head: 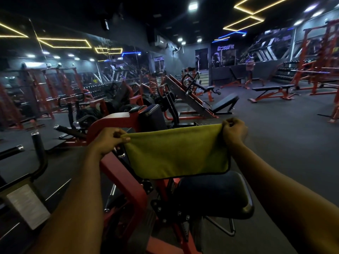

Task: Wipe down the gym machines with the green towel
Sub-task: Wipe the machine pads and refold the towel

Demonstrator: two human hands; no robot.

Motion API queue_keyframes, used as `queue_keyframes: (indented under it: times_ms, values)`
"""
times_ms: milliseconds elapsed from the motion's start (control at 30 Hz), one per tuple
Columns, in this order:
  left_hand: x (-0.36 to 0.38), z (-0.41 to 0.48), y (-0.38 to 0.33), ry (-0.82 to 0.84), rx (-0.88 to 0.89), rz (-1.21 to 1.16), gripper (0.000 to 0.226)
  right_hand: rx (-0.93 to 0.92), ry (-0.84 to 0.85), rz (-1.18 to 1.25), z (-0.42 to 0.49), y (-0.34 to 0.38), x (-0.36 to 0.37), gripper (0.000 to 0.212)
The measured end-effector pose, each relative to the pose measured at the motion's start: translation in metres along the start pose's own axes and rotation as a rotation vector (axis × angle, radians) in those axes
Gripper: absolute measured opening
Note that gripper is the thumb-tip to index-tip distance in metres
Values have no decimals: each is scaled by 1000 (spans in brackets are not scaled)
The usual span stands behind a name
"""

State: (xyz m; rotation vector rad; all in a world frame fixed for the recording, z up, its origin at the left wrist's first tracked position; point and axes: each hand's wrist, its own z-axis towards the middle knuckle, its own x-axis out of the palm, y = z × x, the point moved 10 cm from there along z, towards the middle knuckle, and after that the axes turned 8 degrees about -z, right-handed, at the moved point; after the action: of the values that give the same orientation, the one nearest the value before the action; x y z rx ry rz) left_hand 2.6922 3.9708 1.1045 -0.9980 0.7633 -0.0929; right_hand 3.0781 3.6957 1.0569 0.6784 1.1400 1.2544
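Two hands, left hand (108,142), right hand (233,132), one green towel (177,153)

— What did the hands hold?
— Left hand (108,142) and right hand (233,130) each pinched a top corner of the green towel (176,154), stretched above the machine's black seat (216,193).

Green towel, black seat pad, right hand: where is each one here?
green towel (176,153), head view, middle of the cloth
black seat pad (216,195), head view, top of the cushion
right hand (233,132), head view, back of the hand
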Motion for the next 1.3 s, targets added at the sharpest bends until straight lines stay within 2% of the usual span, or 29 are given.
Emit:
queue_keyframes:
  times_ms: [133, 267, 333, 400, 500, 600, 667, 733, 800, 933, 1033, 1133, 1300]
  values:
    - [-18, 9, -6, -271, 21, 48, 12, -15, 67, -13, 2, 5, 6, 8]
    - [-3, 12, 14, -266, -84, 152, 19, 54, 237, -34, 5, -2, 24, 10]
    - [-3, 6, 17, -329, -83, 110, 18, 70, 347, -89, 2, -3, 33, 10]
    - [-4, 0, 13, -403, -67, 85, 19, 78, 382, -165, -3, -8, 36, 10]
    - [-9, -20, -6, -608, -14, 62, 21, 12, 294, -144, -11, -5, 35, 5]
    - [-19, -54, -38, -871, 72, 52, 25, -114, 92, 39, -20, 12, 22, 13]
    - [-25, -64, -46, -977, 129, -14, 29, -132, -16, 126, -25, 21, 13, 19]
    - [-31, -63, -48, -1020, 154, -24, 34, -118, -1, 168, -28, 29, 16, 20]
    - [-34, -52, -39, -965, 86, 32, 38, -94, 46, 165, -26, 31, 23, 22]
    - [-27, -28, -4, -693, -202, 145, 43, -52, 127, 16, -22, 19, 38, 21]
    - [-17, -26, 8, -631, -311, 136, 40, 20, 130, -97, -28, 14, 45, 24]
    - [-3, -14, 0, -577, -284, 138, 38, -9, 218, -65, -42, 35, 63, 23]
    - [49, 12, -50, -311, -57, 117, 27, -183, 566, 19, -84, 87, 111, 17]
